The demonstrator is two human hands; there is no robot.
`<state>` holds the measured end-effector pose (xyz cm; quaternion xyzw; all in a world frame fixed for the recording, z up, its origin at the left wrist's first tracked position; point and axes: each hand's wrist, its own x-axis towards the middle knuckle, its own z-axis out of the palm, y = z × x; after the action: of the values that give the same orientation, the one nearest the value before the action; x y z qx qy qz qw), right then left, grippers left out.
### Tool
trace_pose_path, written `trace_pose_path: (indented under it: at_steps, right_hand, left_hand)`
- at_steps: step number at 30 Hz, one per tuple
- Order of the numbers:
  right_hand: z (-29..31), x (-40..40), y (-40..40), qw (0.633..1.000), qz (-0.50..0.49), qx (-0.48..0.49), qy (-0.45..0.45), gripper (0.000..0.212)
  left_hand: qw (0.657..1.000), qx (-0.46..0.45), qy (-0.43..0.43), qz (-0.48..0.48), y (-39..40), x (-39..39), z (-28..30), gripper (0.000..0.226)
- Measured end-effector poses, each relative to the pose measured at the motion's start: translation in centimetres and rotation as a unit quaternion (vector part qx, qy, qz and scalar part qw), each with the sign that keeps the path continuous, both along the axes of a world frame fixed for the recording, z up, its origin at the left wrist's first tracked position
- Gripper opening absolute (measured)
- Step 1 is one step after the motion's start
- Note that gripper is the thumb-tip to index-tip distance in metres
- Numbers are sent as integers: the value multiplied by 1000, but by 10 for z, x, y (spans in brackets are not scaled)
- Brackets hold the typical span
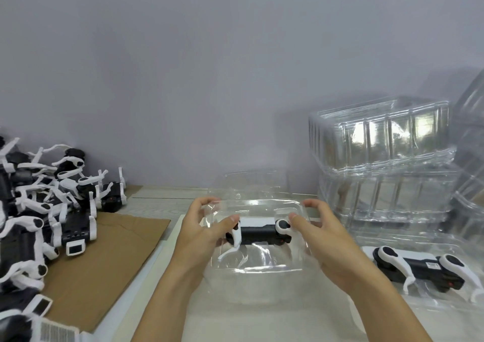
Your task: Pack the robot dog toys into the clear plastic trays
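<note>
While a black-and-white robot dog toy (258,233) lies inside the clear plastic tray (262,265), left hand (203,233) and right hand (323,239) pinch its ends (thumbs on top) above the pale table (162,197).

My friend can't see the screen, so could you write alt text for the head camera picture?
Two bare hands, left hand and right hand, hold a clear tray with a black-and-white robot dog lying in it. A pile of dogs sits to the left on cardboard; stacked trays and a packed dog sit to the right.
</note>
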<state>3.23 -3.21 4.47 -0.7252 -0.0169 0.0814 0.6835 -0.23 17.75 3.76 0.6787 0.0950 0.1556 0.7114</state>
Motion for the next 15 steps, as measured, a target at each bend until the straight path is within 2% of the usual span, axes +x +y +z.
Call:
trace_pose_path:
  at_steps: [3, 6, 9, 15]
  right_hand:
    - [4, -2, -1, 998, 23, 63, 7, 28]
    - [9, -4, -2, 995, 36, 91, -12, 34]
    - [13, -4, -4, 992, 38, 112, -36, 41]
    - [15, -4, -6, 990, 30, 129, -55, 44]
  left_hand:
    - [999, 26, -37, -6, 1, -3, 4, 51]
    - [997, 41, -68, -9, 3, -4, 5, 60]
    - [992, 38, -115, -15, 6, -5, 8, 59]
    - [991, 37, -125, -21, 8, -4, 8, 63]
